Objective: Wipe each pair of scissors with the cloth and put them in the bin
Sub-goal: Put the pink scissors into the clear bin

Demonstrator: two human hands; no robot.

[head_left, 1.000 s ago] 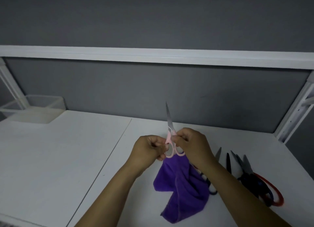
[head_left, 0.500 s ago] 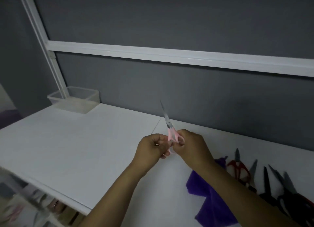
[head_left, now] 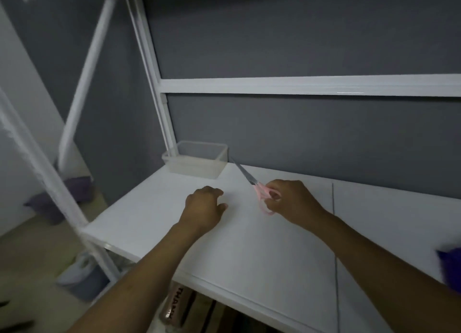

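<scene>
Now I'm gripping the pink-handled steel scissors (head_left: 251, 181) in my right hand (head_left: 293, 201), blades aiming up-left at the translucent plastic bin (head_left: 194, 169) just beyond; my left hand (head_left: 203, 205) is hovering loosely curled, holding nothing.

Right hand (head_left: 295, 199) grips pink scissors (head_left: 259, 189), blades toward the bin (head_left: 197, 161).

I'm at an office-style workstation: a white tabletop (head_left: 154, 208) backed by grey partition panels (head_left: 311, 138) in a white frame (head_left: 299, 85).
</scene>
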